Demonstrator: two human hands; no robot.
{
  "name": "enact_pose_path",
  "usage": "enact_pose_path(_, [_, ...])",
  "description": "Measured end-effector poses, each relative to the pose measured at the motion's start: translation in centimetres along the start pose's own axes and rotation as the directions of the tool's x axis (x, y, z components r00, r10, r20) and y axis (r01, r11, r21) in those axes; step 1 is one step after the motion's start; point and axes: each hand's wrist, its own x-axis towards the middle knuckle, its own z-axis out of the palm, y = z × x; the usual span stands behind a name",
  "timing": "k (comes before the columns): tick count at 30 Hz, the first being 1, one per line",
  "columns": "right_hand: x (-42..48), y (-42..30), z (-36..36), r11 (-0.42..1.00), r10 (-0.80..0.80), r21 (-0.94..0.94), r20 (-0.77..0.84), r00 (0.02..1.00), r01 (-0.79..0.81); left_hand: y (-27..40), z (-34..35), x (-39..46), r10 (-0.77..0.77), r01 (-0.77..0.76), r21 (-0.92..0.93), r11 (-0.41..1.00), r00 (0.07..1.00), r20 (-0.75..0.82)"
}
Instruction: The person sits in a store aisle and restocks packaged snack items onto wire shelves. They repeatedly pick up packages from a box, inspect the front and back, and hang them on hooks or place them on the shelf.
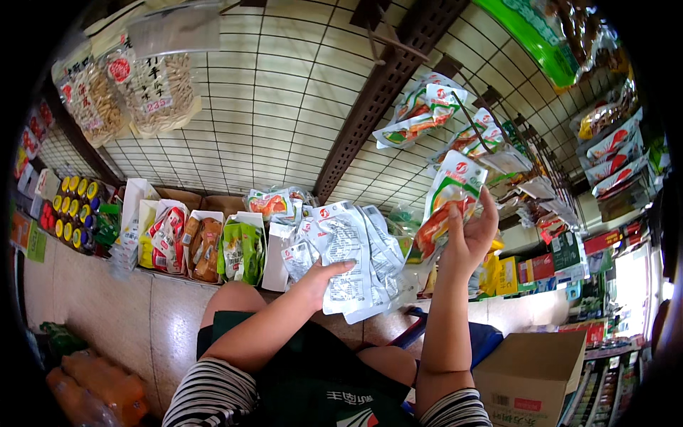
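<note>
My left hand [315, 285] grips a fanned bunch of silver foil snack packets [349, 261], their printed backs facing me. In my right hand [469, 232], raised to the right, is a single snack packet [452, 195] with a red and green front. The thumb and fingers pinch it by its right side. Beyond it, similar packets [421, 115] hang from wire hooks [472, 123] on the grid wall. More of these packets [275, 205] lie on the shelf behind the bunch.
Display boxes on the low shelf hold red packets [169, 237], brown packets [205, 248] and green packets [241, 248]. Seed bags [152, 91] hang at upper left. A cardboard box [525, 373] stands at lower right, and orange bottles [101, 384] stand at lower left.
</note>
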Motion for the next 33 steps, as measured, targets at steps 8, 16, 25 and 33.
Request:
enact_pose_path(8, [1.9, 1.1, 0.3, 0.931, -0.280, -0.244, 0.002, 0.960, 0.272, 0.1, -0.6, -1.2, 0.071, -0.071, 0.011, 0.997, 0.997, 0.014])
enact_pose_path(16, [3.5, 2.2, 1.5, 0.911, -0.295, -0.294, 0.029, 0.955, 0.290, -0.1, -1.2, -1.3, 0.015, -0.015, 0.005, 1.000, 0.999, -0.034])
enact_pose_path(25, [7.1, 4.0, 3.8, 0.767, -0.208, -0.570, 0.217, 0.954, 0.297, 0.2, -0.1, -1.2, 0.012, -0.011, -0.013, 1.000, 0.999, 0.040])
enact_pose_path(33, [-4.9, 1.9, 0.7, 0.791, 0.450, -0.596, 0.410, 0.793, -0.139, 0.8, -0.9, -1.5, 0.052, -0.060, 0.070, 0.996, 0.994, 0.099])
